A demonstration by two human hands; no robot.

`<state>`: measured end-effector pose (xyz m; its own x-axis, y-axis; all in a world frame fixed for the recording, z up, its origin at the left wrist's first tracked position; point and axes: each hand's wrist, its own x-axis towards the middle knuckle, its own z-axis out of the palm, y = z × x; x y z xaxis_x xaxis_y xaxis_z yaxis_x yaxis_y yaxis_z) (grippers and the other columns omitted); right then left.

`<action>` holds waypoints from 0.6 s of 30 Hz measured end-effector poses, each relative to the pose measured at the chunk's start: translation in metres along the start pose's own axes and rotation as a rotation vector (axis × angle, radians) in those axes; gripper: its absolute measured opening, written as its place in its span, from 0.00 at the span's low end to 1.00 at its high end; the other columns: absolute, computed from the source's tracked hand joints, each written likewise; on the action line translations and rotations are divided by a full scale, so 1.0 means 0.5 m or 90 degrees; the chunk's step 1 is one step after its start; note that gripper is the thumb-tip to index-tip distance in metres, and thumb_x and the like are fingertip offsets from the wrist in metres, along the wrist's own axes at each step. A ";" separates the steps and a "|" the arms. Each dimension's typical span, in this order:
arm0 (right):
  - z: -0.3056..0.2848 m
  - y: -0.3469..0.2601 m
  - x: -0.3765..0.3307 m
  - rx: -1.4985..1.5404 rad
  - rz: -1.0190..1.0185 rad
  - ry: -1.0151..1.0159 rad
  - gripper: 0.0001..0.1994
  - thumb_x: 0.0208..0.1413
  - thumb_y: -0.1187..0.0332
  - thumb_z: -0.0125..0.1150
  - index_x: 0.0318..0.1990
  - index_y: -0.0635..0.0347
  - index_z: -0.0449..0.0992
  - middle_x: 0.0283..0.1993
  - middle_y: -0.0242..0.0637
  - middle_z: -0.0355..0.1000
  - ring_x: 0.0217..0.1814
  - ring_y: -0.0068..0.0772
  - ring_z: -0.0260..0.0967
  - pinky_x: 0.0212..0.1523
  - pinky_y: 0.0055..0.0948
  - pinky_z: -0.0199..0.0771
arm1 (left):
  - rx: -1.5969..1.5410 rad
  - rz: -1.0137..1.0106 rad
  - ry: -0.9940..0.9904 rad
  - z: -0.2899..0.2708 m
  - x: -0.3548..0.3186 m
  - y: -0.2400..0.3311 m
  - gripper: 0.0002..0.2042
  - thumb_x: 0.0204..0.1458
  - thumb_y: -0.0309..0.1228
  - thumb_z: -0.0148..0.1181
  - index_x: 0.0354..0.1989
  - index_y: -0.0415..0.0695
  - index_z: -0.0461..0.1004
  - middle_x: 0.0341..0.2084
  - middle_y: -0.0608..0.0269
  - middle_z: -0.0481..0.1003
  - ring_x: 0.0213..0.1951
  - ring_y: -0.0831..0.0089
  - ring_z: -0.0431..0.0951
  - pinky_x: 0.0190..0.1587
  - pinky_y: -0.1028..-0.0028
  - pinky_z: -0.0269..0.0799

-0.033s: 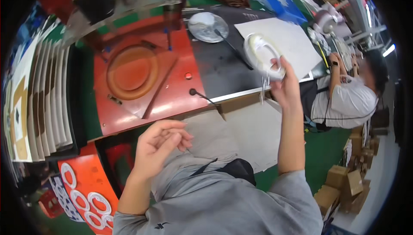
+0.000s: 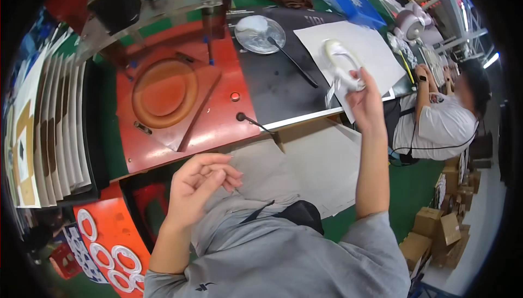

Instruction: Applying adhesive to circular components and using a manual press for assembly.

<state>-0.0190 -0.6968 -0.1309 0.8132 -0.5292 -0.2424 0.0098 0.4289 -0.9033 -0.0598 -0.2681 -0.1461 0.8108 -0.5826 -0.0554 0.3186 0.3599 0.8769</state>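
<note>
Right hand [image 2: 368,101] pinches white ring [image 2: 333,53] at its 5 o'clock end, fingers closed on the rim. Ring extends toward 11 from the grip, long axis 11-to-5 (looks oval, could be tilt), over white sheet [image 2: 382,61]; contact unclear. Left hand [image 2: 199,189] farther, at ring's 8 o'clock, half-curled, nothing visible in it.

Pale ring [image 2: 330,57] (white and cream), tilted, held over a white sheet [image 2: 381,52], perhaps clear film [image 2: 332,90] dangling below.
</note>
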 end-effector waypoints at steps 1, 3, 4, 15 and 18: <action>-0.083 -0.015 0.049 -0.006 -0.009 -0.076 0.14 0.71 0.56 0.58 0.44 0.59 0.76 0.32 0.33 0.76 0.25 0.19 0.67 0.26 0.19 0.67 | -0.031 0.002 -0.011 -0.007 -0.004 -0.006 0.16 0.69 0.24 0.53 0.63 0.33 0.70 0.50 0.44 0.81 0.50 0.62 0.84 0.49 0.69 0.79; -0.195 -0.039 0.147 -0.060 -0.018 0.023 0.16 0.71 0.56 0.59 0.43 0.62 0.76 0.31 0.36 0.78 0.24 0.21 0.70 0.24 0.18 0.69 | -0.088 -0.019 0.011 0.009 -0.001 -0.002 0.17 0.69 0.25 0.53 0.64 0.33 0.68 0.51 0.43 0.80 0.51 0.60 0.84 0.52 0.67 0.79; -0.223 -0.044 0.188 -0.070 -0.003 0.123 0.17 0.71 0.54 0.59 0.43 0.63 0.76 0.30 0.38 0.78 0.25 0.22 0.71 0.23 0.20 0.70 | -0.147 -0.036 0.041 0.014 -0.007 -0.001 0.19 0.69 0.25 0.52 0.66 0.33 0.67 0.52 0.41 0.80 0.52 0.58 0.83 0.54 0.65 0.79; -0.128 -0.035 0.041 -0.270 -0.127 -0.023 0.18 0.72 0.66 0.58 0.61 0.70 0.73 0.55 0.45 0.77 0.51 0.29 0.77 0.46 0.24 0.77 | -0.316 0.013 -0.017 0.037 -0.023 0.024 0.29 0.71 0.23 0.38 0.79 0.33 0.42 0.72 0.25 0.54 0.73 0.35 0.59 0.72 0.53 0.65; 0.018 0.017 -0.154 -0.440 -0.245 -0.199 0.15 0.72 0.70 0.56 0.59 0.71 0.74 0.51 0.44 0.78 0.46 0.27 0.78 0.48 0.25 0.77 | -0.290 0.005 -0.030 0.042 -0.015 0.021 0.29 0.71 0.24 0.38 0.79 0.32 0.41 0.72 0.25 0.55 0.72 0.36 0.61 0.71 0.54 0.66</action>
<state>-0.0761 -0.6460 -0.1166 0.9502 -0.2770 0.1428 0.0431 -0.3370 -0.9405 -0.0729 -0.2753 -0.1262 0.7946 -0.6069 -0.0189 0.5043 0.6423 0.5772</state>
